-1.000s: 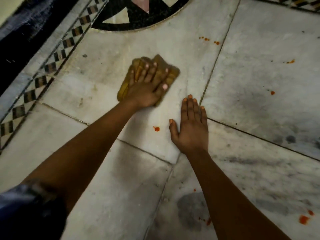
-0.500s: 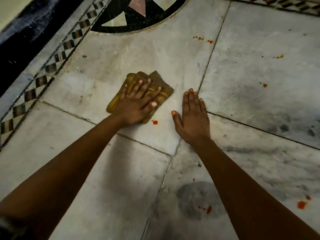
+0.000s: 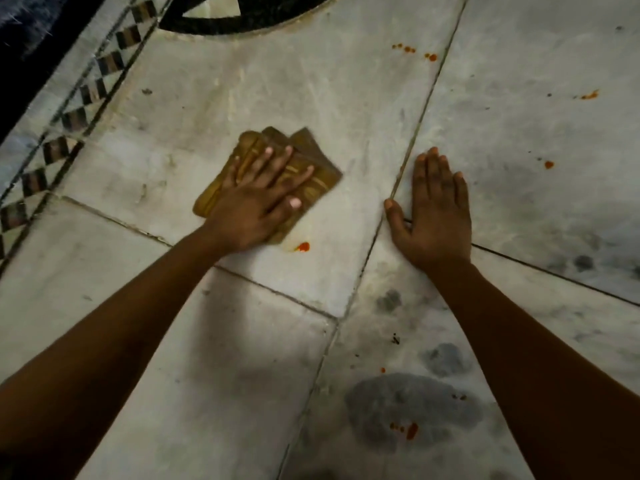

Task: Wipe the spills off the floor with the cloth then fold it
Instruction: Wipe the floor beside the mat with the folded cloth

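A folded mustard-brown cloth [image 3: 313, 157] lies flat on the pale marble floor [image 3: 311, 84]. My left hand [image 3: 263, 199] presses down on it with fingers spread, covering most of it. A small red-orange spill [image 3: 303, 246] sits just beside the cloth's near right corner, with a pale smear next to it. My right hand [image 3: 436, 216] rests flat on the floor to the right, palm down, holding nothing. More red spots lie far ahead [image 3: 408, 49], to the right [image 3: 549, 164] and near me [image 3: 411, 430].
A chequered tile border [image 3: 65, 119] runs along the left, with a dark band beyond it. A black circular inlay [image 3: 249, 19] lies ahead. Dark grey stains [image 3: 412, 410] mark the slab near me. Grout lines cross between the slabs.
My left hand has dragged the cloth back toward me, down to the red spot near my right hand. A pale smear now shows beside that spot. My right hand stays planted.
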{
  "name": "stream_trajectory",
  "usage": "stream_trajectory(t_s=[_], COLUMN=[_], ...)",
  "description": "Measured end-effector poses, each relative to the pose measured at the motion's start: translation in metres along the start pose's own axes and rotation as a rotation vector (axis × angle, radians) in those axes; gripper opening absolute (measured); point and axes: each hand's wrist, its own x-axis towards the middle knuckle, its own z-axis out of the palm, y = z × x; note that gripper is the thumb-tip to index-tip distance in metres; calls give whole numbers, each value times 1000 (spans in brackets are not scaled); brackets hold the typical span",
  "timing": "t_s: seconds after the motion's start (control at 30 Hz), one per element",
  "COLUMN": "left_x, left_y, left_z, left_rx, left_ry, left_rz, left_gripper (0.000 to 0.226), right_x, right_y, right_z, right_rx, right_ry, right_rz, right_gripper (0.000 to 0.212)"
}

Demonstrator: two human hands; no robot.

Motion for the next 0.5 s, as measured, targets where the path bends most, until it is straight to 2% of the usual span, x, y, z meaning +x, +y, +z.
stream_trajectory(t_s=[0.1, 0.17, 0.27, 0.4, 0.43, 0.5], left_x=[50, 87, 96, 29, 18, 26], left_y=[-15, -7, 18, 18, 8, -12], left_z=[-11, -16, -13, -4, -5, -12], left_rx=[-38, -37, -31, 34, 41, 32], left_ry=[7, -3, -27, -48, -63, -63], left_rz=[-212, -260, -197, 76, 89, -8], left_gripper=[51, 51, 52, 57, 58, 56], right_x=[0, 1, 0, 3, 7, 21], right_y=[0, 0, 0, 1, 6, 18], right_z=[0, 0, 1, -3, -4, -8], right_rx=[6, 9, 8, 11, 13, 29], right_ry=[-7, 4, -3, -36, -45, -30], right_rz=[1, 0, 5, 5, 20, 111], right_gripper=[76, 77, 77, 81, 81, 81])
